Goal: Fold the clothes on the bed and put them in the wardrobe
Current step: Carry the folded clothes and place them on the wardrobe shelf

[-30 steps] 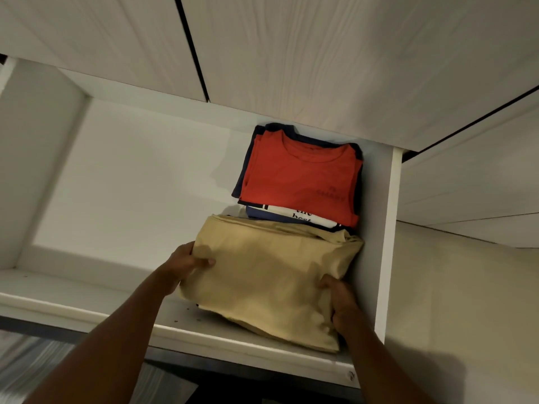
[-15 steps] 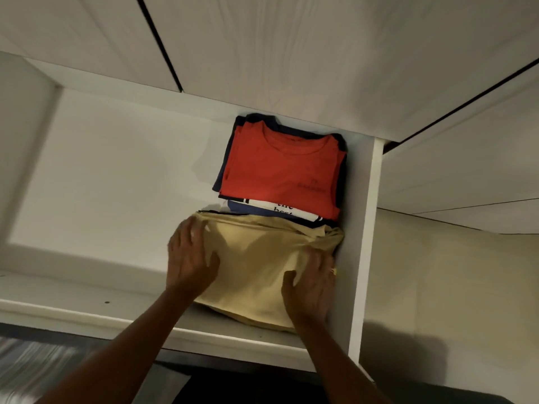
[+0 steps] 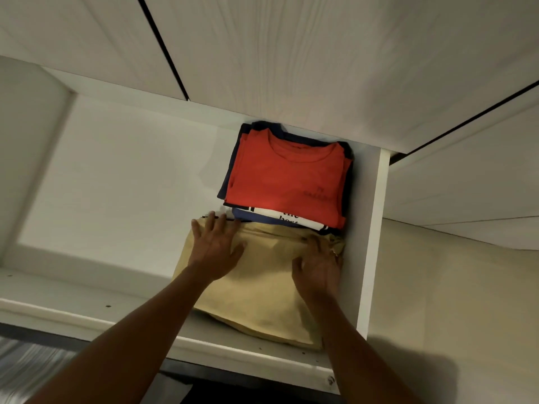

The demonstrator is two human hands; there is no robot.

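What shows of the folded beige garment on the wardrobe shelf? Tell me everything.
The folded beige garment looks like soft, matte cloth: a thick, roughly rectangular bundle, creased along its far edge. It lies flat on the white shelf, its right side up against the side panel, its far edge meeting a stack topped by a red T-shirt, and its near corner close to the shelf's front lip. The left hand and right hand press flat on top of it.

Both bare arms extended side by side, left forearm (image 3: 140, 339) entering from 7 o'clock, right forearm (image 3: 350, 345) from 5 o'clock, left hand (image 3: 214, 252) palm down – fingers spread toward 12 o'clock, right hand (image 3: 318, 268) palm down – thumb toward 11 o'clock
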